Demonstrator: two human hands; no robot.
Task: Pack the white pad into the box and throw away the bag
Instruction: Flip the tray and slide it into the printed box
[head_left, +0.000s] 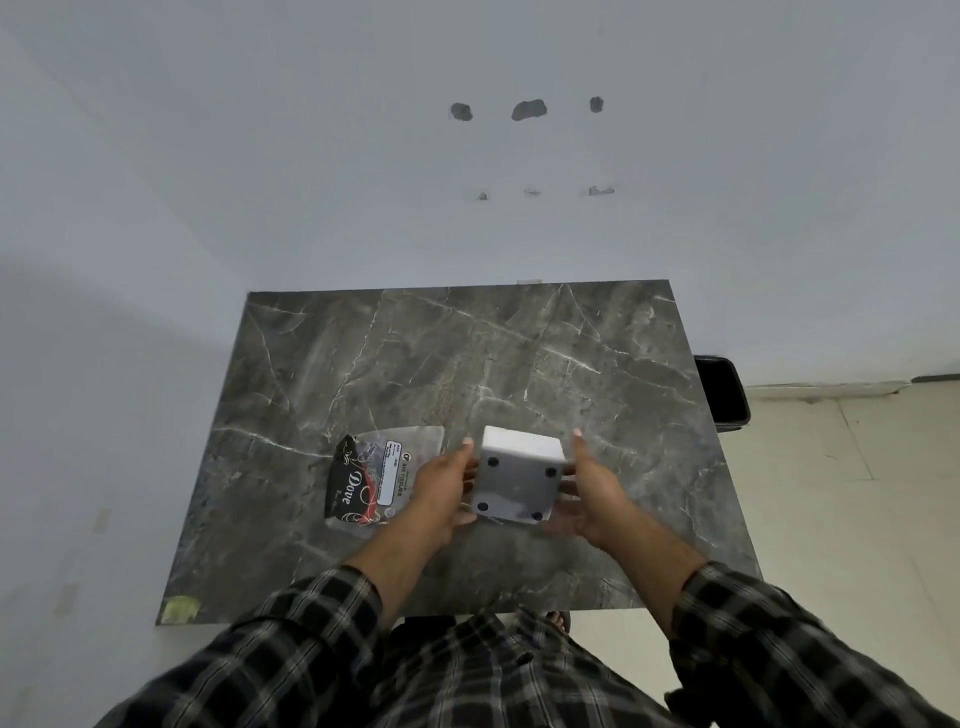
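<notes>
I hold a white box (519, 475) between both hands above the dark marble table (363, 364), tilted so its underside with several black round feet faces me. My left hand (441, 493) grips its left side, my right hand (587, 493) its right side. Flat on the table just left of my left hand lies a clear plastic bag (382, 473) with a black "Dove" print and a white label; my left hand covers its right edge. I cannot make out the white pad by itself.
A black bin (722, 392) stands on the floor off the table's right edge. A white wall rises behind the table. Yellow tape (179, 609) marks the front left corner. Pale floor tiles lie to the right.
</notes>
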